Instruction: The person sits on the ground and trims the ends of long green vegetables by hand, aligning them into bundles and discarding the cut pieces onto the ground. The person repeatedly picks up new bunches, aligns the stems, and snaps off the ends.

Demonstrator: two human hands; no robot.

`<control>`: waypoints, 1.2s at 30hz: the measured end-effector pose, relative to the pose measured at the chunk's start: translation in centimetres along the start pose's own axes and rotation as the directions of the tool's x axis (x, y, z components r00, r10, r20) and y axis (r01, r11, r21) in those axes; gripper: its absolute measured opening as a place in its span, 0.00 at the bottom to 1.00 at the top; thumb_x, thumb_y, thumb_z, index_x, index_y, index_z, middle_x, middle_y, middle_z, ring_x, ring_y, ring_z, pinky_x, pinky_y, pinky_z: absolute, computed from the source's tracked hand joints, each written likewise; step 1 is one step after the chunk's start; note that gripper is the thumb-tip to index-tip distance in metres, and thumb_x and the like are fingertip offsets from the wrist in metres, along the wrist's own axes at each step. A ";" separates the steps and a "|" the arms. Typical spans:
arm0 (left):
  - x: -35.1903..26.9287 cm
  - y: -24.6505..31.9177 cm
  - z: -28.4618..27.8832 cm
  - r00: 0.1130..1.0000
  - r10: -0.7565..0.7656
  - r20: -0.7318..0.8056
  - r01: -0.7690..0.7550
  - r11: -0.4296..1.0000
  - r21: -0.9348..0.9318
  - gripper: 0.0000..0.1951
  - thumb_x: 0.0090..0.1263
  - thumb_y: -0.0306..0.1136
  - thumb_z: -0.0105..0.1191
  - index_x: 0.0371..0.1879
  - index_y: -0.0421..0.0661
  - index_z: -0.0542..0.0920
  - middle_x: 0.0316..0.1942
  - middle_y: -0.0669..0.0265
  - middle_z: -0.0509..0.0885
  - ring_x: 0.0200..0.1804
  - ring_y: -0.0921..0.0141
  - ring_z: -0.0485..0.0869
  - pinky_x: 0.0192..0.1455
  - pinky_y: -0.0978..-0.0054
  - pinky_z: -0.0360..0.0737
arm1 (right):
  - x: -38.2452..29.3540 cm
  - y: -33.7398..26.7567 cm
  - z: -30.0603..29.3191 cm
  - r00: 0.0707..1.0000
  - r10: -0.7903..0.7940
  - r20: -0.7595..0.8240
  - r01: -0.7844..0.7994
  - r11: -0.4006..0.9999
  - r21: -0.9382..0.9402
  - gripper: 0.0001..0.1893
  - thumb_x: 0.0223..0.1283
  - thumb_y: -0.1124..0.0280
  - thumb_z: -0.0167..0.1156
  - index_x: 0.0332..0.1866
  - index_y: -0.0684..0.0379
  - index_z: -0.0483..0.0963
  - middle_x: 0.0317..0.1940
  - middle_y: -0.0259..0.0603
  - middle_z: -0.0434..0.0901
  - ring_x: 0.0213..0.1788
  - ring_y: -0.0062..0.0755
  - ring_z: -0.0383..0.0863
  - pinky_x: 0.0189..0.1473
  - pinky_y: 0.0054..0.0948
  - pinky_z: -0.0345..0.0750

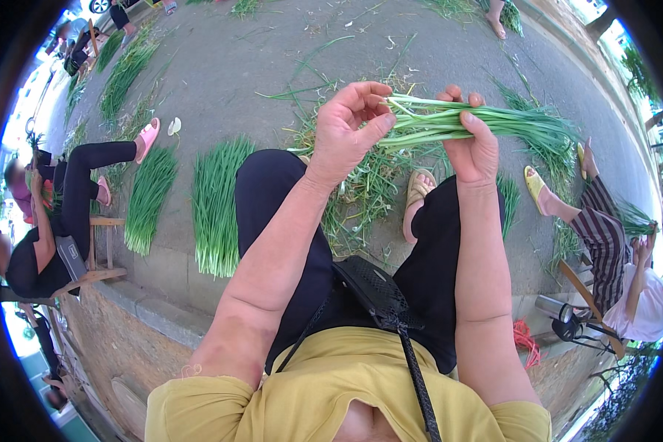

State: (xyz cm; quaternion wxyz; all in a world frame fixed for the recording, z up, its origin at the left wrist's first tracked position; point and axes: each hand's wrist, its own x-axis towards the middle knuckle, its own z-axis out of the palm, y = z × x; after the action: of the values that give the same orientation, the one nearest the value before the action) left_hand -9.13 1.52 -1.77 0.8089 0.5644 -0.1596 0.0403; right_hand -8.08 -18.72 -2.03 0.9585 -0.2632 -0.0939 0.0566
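Observation:
My right hand (469, 141) grips a bundle of long green chives (492, 120) around the middle, thumb on the near side and fingertips showing behind. The bundle lies level, its pale stem ends to the left and green leaf tips fanning out to the right. At the pale ends, my left hand (356, 121) has its thumb and curled fingers close together around a thin, bent yellowish strand (406, 110). Just what the fingertips pinch is partly hidden. Below the bundle, a heap of loose chive trimmings (364, 188) covers the pavement between my feet.
Two sorted chive piles (218, 207) (152, 199) lie left of my knees. A small black bag (373, 290) rests on my lap. Seated people are at the left (77, 210) and right (613, 248). Red twine (526, 342) and a steel flask (552, 306) lie right, by the kerb.

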 end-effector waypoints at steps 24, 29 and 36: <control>0.1 0.6 -0.3 0.982 -0.147 0.122 0.156 0.985 -0.070 0.28 0.64 0.20 0.55 0.63 0.41 0.60 0.35 0.67 0.79 0.39 0.80 0.76 0.45 0.84 0.71 | -0.4 0.1 0.4 0.964 0.136 0.229 -0.139 0.990 0.001 0.10 0.52 0.67 0.61 0.32 0.55 0.66 0.29 0.35 0.72 0.37 0.32 0.76 0.60 0.50 0.69; 0.2 0.9 -0.2 0.999 -0.038 0.023 0.036 0.995 0.090 0.22 0.65 0.19 0.53 0.58 0.42 0.65 0.32 0.72 0.78 0.35 0.83 0.74 0.40 0.86 0.71 | -0.5 -0.2 1.0 0.950 0.192 0.246 -0.169 0.979 -0.114 0.12 0.46 0.69 0.61 0.29 0.55 0.64 0.26 0.35 0.69 0.33 0.33 0.74 0.60 0.54 0.70; 0.1 0.1 -0.1 0.993 0.107 -0.045 -0.098 0.981 0.164 0.15 0.66 0.21 0.54 0.51 0.41 0.72 0.32 0.71 0.78 0.34 0.83 0.74 0.41 0.85 0.72 | -0.8 -0.1 1.9 0.924 0.274 0.267 -0.225 0.953 -0.203 0.13 0.48 0.64 0.62 0.28 0.57 0.65 0.22 0.38 0.69 0.28 0.34 0.72 0.52 0.46 0.74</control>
State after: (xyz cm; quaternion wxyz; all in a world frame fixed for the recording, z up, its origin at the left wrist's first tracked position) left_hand -9.00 1.61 -1.69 0.7612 0.6180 -0.1631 0.1098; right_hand -9.24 -17.98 -0.47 0.8932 -0.3418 -0.2045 0.2086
